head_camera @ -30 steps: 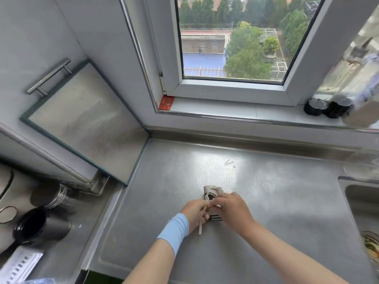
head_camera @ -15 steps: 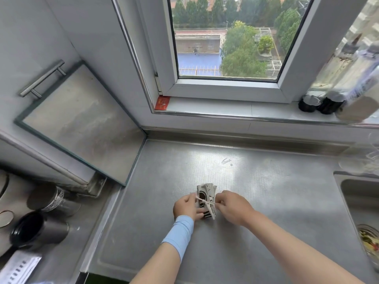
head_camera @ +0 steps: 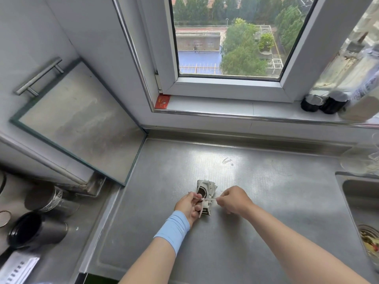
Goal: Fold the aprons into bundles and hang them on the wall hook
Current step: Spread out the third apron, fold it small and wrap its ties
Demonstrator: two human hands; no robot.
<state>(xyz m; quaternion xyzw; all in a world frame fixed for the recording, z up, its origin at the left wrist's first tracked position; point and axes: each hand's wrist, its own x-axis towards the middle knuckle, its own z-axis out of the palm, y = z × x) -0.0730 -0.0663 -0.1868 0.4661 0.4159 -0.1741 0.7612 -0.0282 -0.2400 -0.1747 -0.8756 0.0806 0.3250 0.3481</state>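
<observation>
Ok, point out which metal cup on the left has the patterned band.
The farther cup, nearest the glass panel, has the patterned band; the nearer cup is plain, with its dark mouth showing.

No readable text; print on red sticker (head_camera: 162,101) too small.

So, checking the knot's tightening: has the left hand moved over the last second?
Yes: the left hand has shifted slightly left, away from the scratch mark, pinching the apron tie.
</observation>
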